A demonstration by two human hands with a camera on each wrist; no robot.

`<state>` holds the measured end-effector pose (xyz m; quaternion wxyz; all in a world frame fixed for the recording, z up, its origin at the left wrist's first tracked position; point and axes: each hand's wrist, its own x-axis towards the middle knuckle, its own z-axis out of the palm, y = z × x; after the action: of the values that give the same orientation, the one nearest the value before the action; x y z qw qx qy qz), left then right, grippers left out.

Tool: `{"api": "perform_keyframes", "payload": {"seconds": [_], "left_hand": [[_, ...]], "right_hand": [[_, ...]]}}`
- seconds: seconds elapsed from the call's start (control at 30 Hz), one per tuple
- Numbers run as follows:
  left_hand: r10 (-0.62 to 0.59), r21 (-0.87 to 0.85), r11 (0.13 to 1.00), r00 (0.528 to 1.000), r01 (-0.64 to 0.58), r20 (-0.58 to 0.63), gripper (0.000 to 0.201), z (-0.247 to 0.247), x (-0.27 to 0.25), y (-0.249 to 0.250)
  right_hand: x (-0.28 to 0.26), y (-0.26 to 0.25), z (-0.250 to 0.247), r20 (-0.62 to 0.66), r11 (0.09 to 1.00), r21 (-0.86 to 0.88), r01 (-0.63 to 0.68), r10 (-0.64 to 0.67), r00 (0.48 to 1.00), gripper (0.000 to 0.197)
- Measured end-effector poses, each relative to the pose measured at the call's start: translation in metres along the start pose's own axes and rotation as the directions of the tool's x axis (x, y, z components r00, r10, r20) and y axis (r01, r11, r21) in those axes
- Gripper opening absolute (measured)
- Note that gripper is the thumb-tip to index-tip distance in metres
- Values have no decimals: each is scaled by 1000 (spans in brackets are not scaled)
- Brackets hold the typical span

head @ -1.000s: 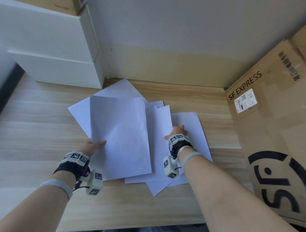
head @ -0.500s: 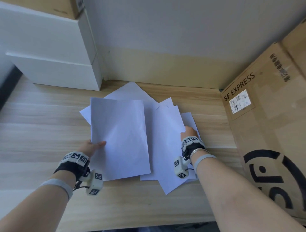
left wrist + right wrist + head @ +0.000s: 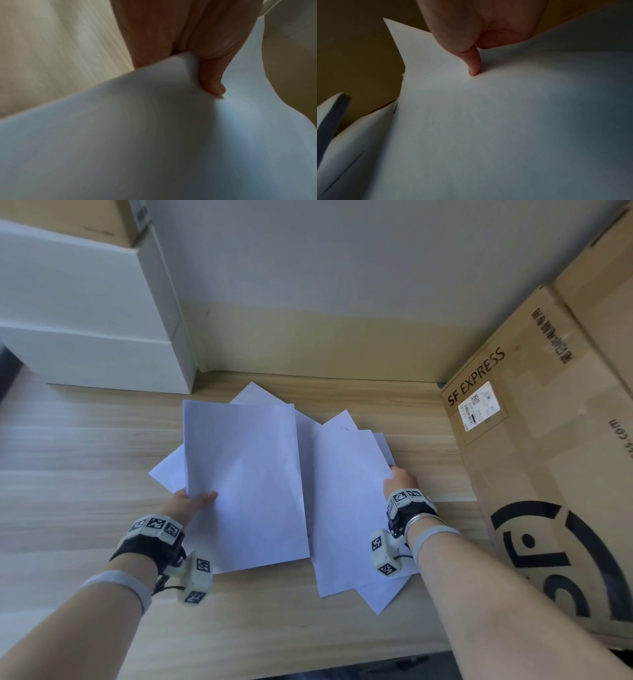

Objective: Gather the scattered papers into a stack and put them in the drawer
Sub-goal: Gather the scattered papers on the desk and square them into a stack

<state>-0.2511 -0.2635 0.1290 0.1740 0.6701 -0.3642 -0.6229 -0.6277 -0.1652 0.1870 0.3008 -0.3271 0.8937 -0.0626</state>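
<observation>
Several white paper sheets (image 3: pixel 246 481) lie fanned and overlapping in the middle of the wooden desk (image 3: pixel 75 460). My left hand (image 3: pixel 191 501) pinches the left edge of the top sheet (image 3: pixel 154 135), thumb on top and fingers hidden beneath. My right hand (image 3: pixel 399 481) pinches the right edge of the right-hand sheets (image 3: pixel 346 508); in the right wrist view its thumb (image 3: pixel 473 65) presses on the upper sheet (image 3: pixel 505 128), and the fingers below are hidden. No drawer opening shows.
A white cabinet (image 3: pixel 89 313) stands at the desk's back left with a cardboard box (image 3: pixel 85 217) on top. A large SF Express carton (image 3: pixel 548 457) fills the right side, close to my right hand. A beige wall panel (image 3: pixel 325 344) closes the back.
My right hand moved from on top of the right-hand sheets to their right edge and pushed them left, closing the fan. The left hand kept its hold on the top sheet.
</observation>
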Motion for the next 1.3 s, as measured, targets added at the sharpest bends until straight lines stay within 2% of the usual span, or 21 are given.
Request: {"api": "perform_keyframes", "payload": {"seconds": [0.13,0.37,0.53,0.63,0.73,1.03,1.17,1.3], "left_hand": [[-24,-1,1000,999,24,31,65,-3,8,-6],[-89,70,994,988,80,128,44,11,-11,5],[-22,25,999,999,21,26,62,-2,0,5],[-19,38,999,1000,19,-15,47,-9,-5,11],[-25,98,995,999,28,-39,46,-11,-6,11],[-39,223,974,998,48,-45,50,-12,-2,14],[-51,292,955,998,60,-40,54,-11,-4,14],[-61,328,942,997,73,-47,54,-8,-7,12]], "right_hand": [[0,2,1,-11,1000,-14,-22,22,1000,30],[-2,-6,15,-10,998,59,-35,35,999,29],[-1,-6,17,-12,993,112,-26,28,1000,28],[0,-3,10,-98,979,201,-30,51,994,25],[1,1,-1,-185,964,265,-18,69,980,17],[5,5,-38,-301,901,433,-39,185,936,32],[4,-2,-42,-287,885,465,-24,176,942,33],[0,-28,-18,-196,913,408,21,65,979,30]]}}
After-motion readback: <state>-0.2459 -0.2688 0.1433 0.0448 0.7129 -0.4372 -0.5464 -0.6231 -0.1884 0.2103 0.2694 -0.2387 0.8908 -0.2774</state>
